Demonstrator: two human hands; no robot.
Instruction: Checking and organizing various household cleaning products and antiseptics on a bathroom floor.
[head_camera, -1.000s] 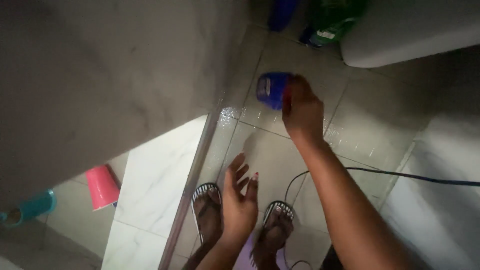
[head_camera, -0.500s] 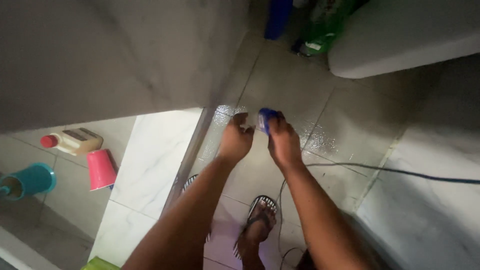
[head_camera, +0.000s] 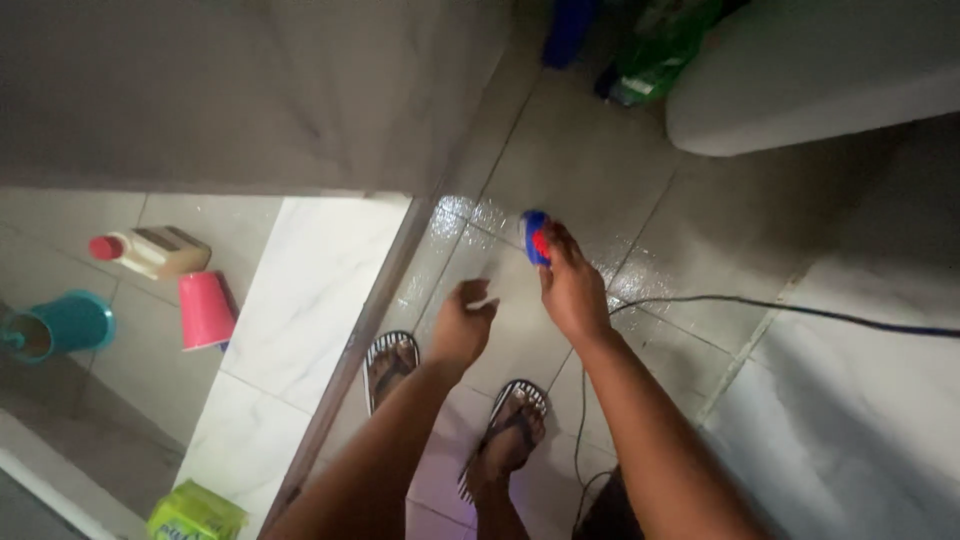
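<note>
My right hand grips a small blue bottle with a red patch and holds it out over the wet grey floor tiles. Just left of it, a little lower, my left hand hovers with its fingers curled loosely and nothing in them; it does not touch the bottle. Both forearms reach in from the bottom of the head view. Below the hands are my feet in striped sandals.
A dark cable crosses the floor on the right. A white toilet base stands top right, with a blue bottle and a green bottle beside it. On the left lie a pink cup, a teal cup, a red-capped jug and a green pack.
My hands were together at the blue bottle; the left hand has let go and dropped back. The right hand keeps the bottle. The view shifted slightly.
</note>
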